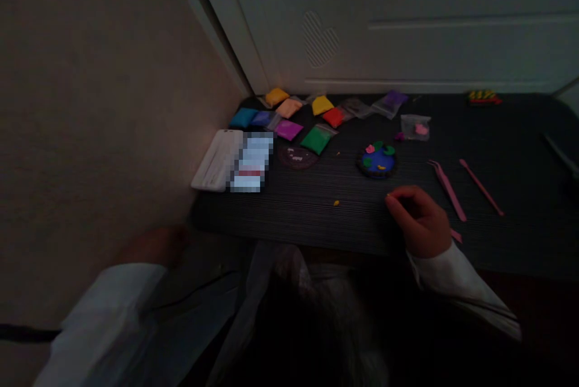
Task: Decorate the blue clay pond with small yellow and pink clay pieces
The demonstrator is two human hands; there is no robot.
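My right hand [420, 221] is over the front of the dark table, its thumb and forefinger pinched together. A tiny speck of yellow clay [388, 195] shows at their tips. Just beyond it lies a round clay pond [377, 162] with a blue middle, a dark rim, green leaves, a pink flower and a yellow piece. To the left, a small yellow clay bit [336, 202] rests alone on the tabletop. My left hand [156, 245] is off the table's left end, low beside the wall; its fingers are dark and blurred.
Bags of coloured clay, such as a green one [319, 138], line the back. At left are a phone [252, 161] and a white case [219, 160], near a dark translucent disc [297, 157]. Pink tweezers [447, 191] and a thin pink tool [482, 187] lie right.
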